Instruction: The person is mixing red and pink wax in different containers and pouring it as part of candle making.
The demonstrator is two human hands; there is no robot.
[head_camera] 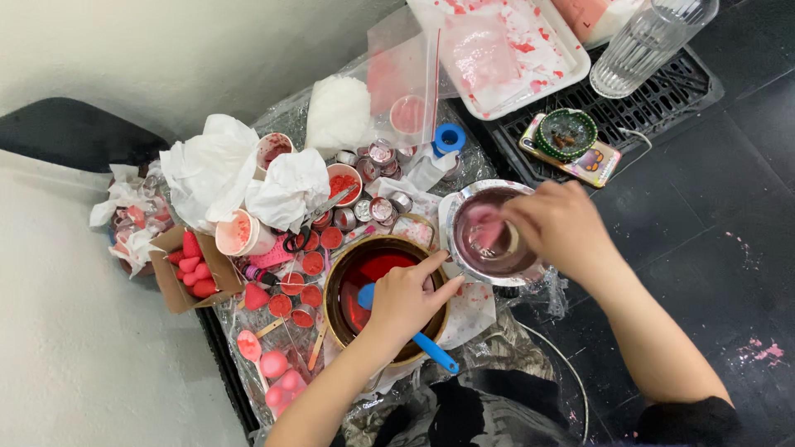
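Red liquid wax fills the round pot (352,285) at centre of the cluttered work surface, its brown rim partly covered by the left hand (403,302). Left hand: forearm enters from lower left, palm down over the pot's right side, fingers curled closed around a blue-handled spatula (431,348); index finger extended toward the metal bowl. The spatula's blue head shows just left of the thumb, over the red surface; the handle sticks out below the wrist. Right hand (556,225): forearm comes in from lower right, wrist bent, fingertips pinched shut on a small pink piece (487,232) held inside the shiny metal bowl (464,199), which sits just right of the pot, touching or nearly so. Bowl interior looks dark pinkish, glossy. Left of the pot: small round tins of red wax (312,263), pink-red cone shapes in a cardboard box (170,285), crumpled white tissue (207,165).
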